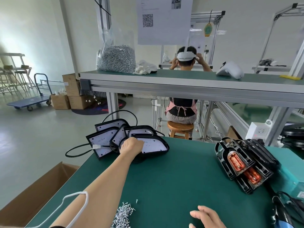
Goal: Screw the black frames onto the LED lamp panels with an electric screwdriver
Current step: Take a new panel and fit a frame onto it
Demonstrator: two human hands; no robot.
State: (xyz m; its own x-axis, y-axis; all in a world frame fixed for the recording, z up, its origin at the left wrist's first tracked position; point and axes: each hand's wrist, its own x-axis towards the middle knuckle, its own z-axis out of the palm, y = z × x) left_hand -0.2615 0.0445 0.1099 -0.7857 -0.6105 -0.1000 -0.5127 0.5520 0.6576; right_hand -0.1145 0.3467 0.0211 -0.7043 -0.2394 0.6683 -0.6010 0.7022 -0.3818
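Several white LED lamp panels [105, 139] with black rims lie piled at the far left corner of the green table [172, 178]. My left hand [131, 145] reaches out and grips the edge of the top LED panel [154, 144]. A stack of black frames [245, 162] with orange lenses lies at the right. My right hand [207, 217] rests with relaxed fingers on the table at the near edge, holding nothing. A heap of loose screws [122, 215] lies near the front. The electric screwdriver [283, 216] sits at the bottom right, partly out of frame.
A cardboard box [29, 195] stands left of the table. A raised green shelf [197, 78] carries a bag of screws [116, 60], a white cloth and a headset. A person sits on a stool [181, 127] beyond. A white socket block [259, 130] stands at right.
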